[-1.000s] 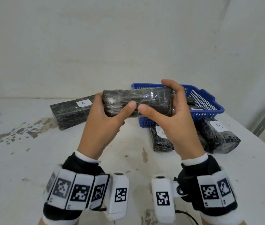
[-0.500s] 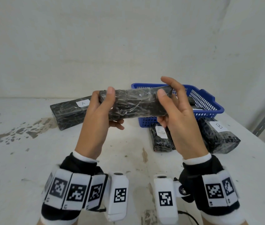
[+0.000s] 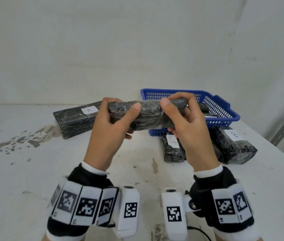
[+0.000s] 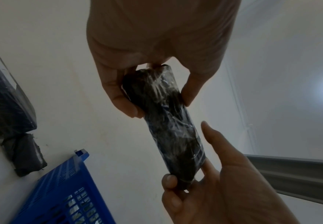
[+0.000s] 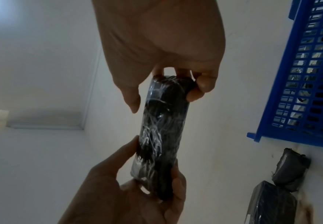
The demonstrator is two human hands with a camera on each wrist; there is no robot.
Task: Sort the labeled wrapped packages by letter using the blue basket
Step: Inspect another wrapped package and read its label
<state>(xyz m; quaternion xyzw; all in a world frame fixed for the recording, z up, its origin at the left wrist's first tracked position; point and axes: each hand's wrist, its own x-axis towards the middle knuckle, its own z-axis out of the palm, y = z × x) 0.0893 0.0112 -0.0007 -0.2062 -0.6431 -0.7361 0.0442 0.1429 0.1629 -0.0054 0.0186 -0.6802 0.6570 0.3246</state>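
2 hands hold 1 long black package wrapped in shiny clear film [image 3: 146, 115] in the air above the white stained table [image 3: 24, 171], in front of the blue plastic basket with lattice walls [image 3: 224, 108]. The left hand [image 3: 109, 129] grips the left end, thumb on the near side and fingers curled behind it. The right hand [image 3: 190, 129] grips the right end the same way. No label shows on the held package. On the table at the left lies a long black wrapped package with a white label "A" [image 3: 78, 119]. Just before the basket lie a small black wrapped package with a white label [image 3: 171, 148], its letter unclear, and a black wrapped package labeled "B" [image 3: 233, 145]. Dark wrapped things lie inside the basket.
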